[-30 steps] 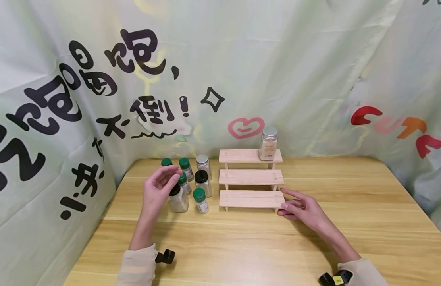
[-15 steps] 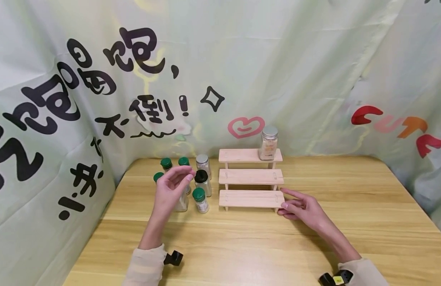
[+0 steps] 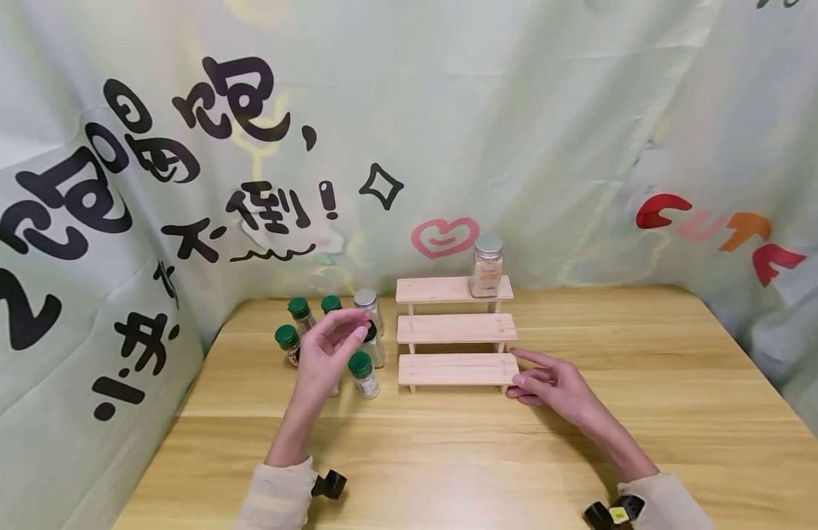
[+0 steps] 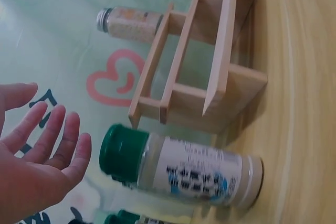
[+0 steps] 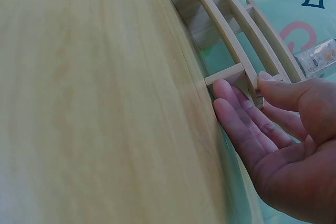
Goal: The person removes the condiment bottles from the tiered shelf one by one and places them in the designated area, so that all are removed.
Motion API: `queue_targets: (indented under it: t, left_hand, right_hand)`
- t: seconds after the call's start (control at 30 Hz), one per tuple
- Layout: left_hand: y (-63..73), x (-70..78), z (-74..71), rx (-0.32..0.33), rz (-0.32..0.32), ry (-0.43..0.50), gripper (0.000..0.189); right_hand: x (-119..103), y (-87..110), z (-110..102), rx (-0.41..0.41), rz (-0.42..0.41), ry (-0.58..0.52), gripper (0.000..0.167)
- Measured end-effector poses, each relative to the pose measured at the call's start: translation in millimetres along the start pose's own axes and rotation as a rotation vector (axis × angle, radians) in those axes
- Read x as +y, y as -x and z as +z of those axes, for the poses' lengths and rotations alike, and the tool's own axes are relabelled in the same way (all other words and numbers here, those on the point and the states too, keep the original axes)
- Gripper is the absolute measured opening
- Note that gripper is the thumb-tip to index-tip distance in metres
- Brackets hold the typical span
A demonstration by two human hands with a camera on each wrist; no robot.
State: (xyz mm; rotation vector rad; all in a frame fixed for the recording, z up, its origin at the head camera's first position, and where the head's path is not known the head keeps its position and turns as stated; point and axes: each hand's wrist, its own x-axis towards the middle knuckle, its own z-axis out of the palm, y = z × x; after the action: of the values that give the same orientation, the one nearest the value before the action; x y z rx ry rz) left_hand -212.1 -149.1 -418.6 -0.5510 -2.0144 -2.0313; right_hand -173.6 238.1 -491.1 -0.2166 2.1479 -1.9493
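Observation:
My left hand (image 3: 325,353) hovers over the group of spice jars with its fingers loosely bent and nothing in them. In the left wrist view, a green-capped spice jar (image 4: 181,166) with a white label stands just beyond those fingers, not touched. My right hand (image 3: 557,390) holds the right end of the lowest step of a three-tier wooden rack (image 3: 458,368), thumb at the board's edge and fingers by the leg, as the right wrist view shows. On the top step, toward the right, stands a silver-capped glass jar (image 3: 488,272) with pinkish grains.
Left of the rack stand more jars: a silver-capped jar (image 3: 367,302), a green-capped jar (image 3: 288,338), another green-capped jar (image 3: 299,309) and a black-capped one, partly behind my left hand. A printed curtain (image 3: 548,147) hangs behind the wooden table (image 3: 448,456).
My left hand has moved right across the jars, from the left part of the group toward the black-capped jar. The right hand stays at the rack. The head view has shifted slightly.

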Motion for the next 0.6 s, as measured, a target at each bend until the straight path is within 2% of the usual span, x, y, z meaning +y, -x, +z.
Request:
queue_targets:
  t: [0.13,0.27,0.6]
  left_hand:
    - [-2.7,0.0,10.6,-0.011,0.009,0.020,0.029]
    - [-8.4,2.7,26.1,-0.034,-0.008,0.004,0.030]
    - [-32.6,3.8,61.6,-0.087,0.008,-0.006,0.039]
  right_hand:
    - [2,-0.3,1,-0.008,0.003,-0.007,0.060]
    - [2,1.1,1,-0.011,0.009,-0.007,0.061]
    - [-1,0.7,0,-0.003,-0.001,0.010,0.060]
